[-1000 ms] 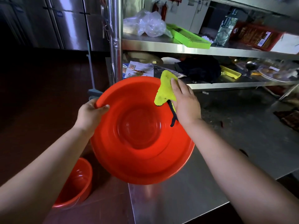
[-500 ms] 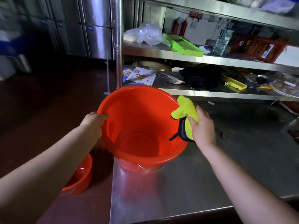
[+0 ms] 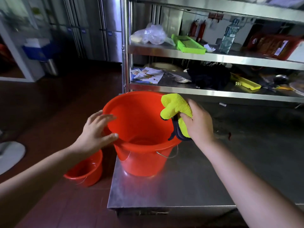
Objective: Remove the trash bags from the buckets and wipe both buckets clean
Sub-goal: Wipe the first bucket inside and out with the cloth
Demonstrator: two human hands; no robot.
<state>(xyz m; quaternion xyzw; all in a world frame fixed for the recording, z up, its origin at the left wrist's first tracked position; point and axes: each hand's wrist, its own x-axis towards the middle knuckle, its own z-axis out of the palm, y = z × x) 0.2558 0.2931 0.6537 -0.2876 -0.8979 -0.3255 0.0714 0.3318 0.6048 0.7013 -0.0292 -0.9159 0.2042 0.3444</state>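
A large red bucket [image 3: 141, 129] stands upright on the left end of a steel table [image 3: 189, 183], with no bag inside it. My left hand [image 3: 97, 130] rests against its left rim with fingers spread. At the right rim, my right hand [image 3: 197, 122] grips a yellow cloth [image 3: 176, 106] with a dark edge. A smaller red bucket [image 3: 85, 170] sits on the floor below my left forearm, partly hidden by it.
Behind the bucket is a steel shelf rack [image 3: 213, 55] holding a clear plastic bag [image 3: 153, 35], a green tray [image 3: 187, 44], a water bottle [image 3: 229, 37], papers and a dark cloth. Steel cabinets line the back wall. The dark red floor lies to the left.
The bucket went from tilted toward me to upright on the table. My left hand loosened from the rim and spread its fingers. The cloth hand moved from the inner wall to the right rim.
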